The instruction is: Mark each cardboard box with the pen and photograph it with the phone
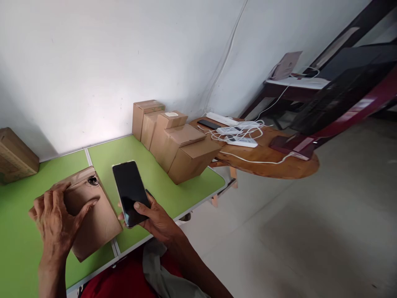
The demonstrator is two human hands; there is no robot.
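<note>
Two hands, right grip (155, 219) clamped on phone (130, 192), left (57, 219) spread on closed box (93, 215).

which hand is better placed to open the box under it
Left. The left hand already rests on the cardboard box, while the right hand is occupied gripping the smartphone.

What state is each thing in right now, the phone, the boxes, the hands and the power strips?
Smartphone: screen dark, gripped in the right hand, thumb on the glass.
Cardboard box: closed, lying on the green table, torn spot near its top edge.
Left hand: fingers spread, resting on that box.
Stacked cardboard boxes: closed, by the wall.
Power strips: cables plugged in, on the round wooden table.
</note>
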